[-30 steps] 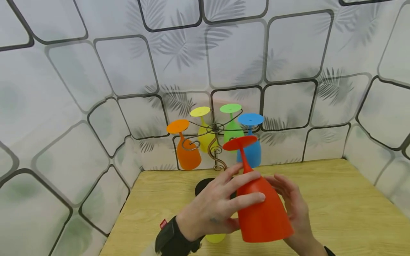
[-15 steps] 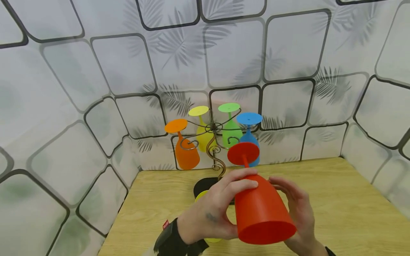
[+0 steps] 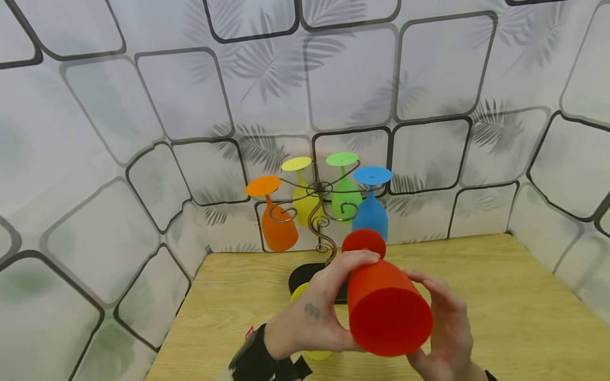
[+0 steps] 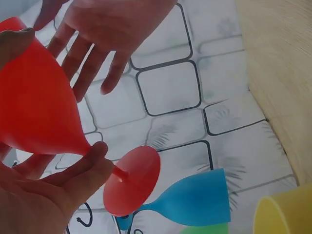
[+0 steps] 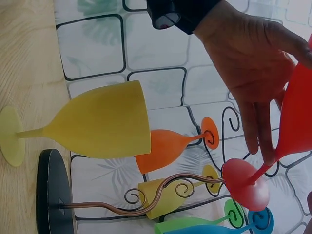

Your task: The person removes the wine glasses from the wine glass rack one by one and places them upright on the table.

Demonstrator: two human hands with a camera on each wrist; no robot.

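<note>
Looks like you've tipped the red goblet (image 3: 388, 301) since a second ago, so now its mouth faces you and its foot points off toward the wire rack (image 3: 304, 274). Your left hand (image 3: 316, 317) has it clamped around bowl and stem. Right hand (image 3: 445, 323) is just beside it, fingers straight; can't tell if that thumb's touching.

And over tips the red glass (image 3: 388, 312), its mouth swinging from downward to face the person, its foot dropping to uncover more of the blue glass (image 3: 371, 211)! The left hand (image 3: 321, 315) rolls with it, fewer fingers now across the bowl, while the right hand (image 3: 445, 330) shows its thumb below.
</note>
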